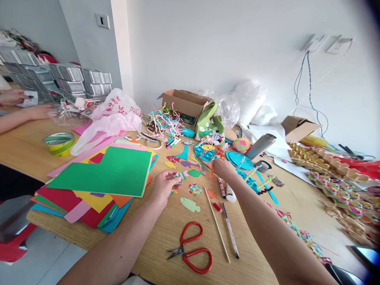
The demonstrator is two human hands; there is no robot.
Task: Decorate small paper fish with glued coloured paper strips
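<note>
My left hand (pixel 164 187) pinches a small striped paper fish (pixel 181 175) just above the wooden table (pixel 166 233), beside the stack of coloured paper sheets (pixel 103 178). My right hand (pixel 223 167) reaches further back, fingers curled down among thin coloured strips (pixel 204 164) next to the blue paper plates (pixel 237 160); what it grips, if anything, is hidden. Loose paper fish lie between the hands: a green one (pixel 190 204), a green one near the strips (pixel 195 173), a purple one (pixel 187 163) and a red one (pixel 173 159).
Red scissors (pixel 190 249), a wooden stick (pixel 216 225) and a pen (pixel 230 230) lie near the front edge. Glue tubes (pixel 230 193), a tape roll (pixel 59 142), pipe cleaners (pixel 162 120), cardboard boxes (pixel 185 102) and craft pieces (pixel 341 186) crowd the table. Another person's arms (pixel 18 114) rest at the far left.
</note>
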